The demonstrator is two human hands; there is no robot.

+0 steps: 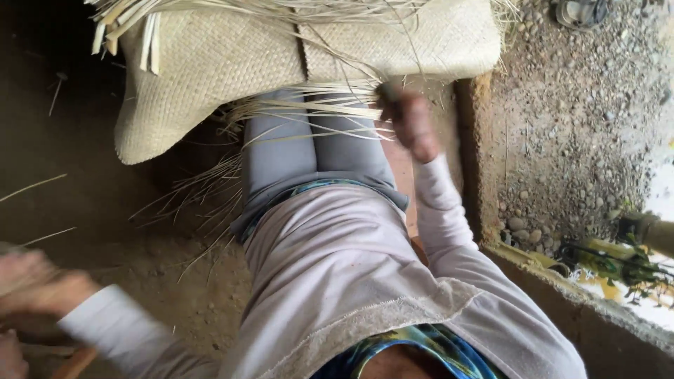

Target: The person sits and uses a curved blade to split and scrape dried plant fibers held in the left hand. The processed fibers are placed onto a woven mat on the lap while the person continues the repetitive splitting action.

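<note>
Right hand grips loose straw strips by the woven mat, seemingly

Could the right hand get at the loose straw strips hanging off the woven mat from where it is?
Probably yes. The right hand is already at the loose strips trailing from the woven mat over the lap, with nothing visible between them.

1. The right hand is stretched forward past the knees on a straight arm, its fingers curled closed and its back turned up
2. The right arm is sleeved in pale fabric down to the wrist
3. The left hand is drawn far out to the side, low at the picture's left edge, blurred; whether it is closed cannot be told
4. Its pale-sleeved forearm runs back toward the torso
5. Both legs lie forward, side by side
</note>
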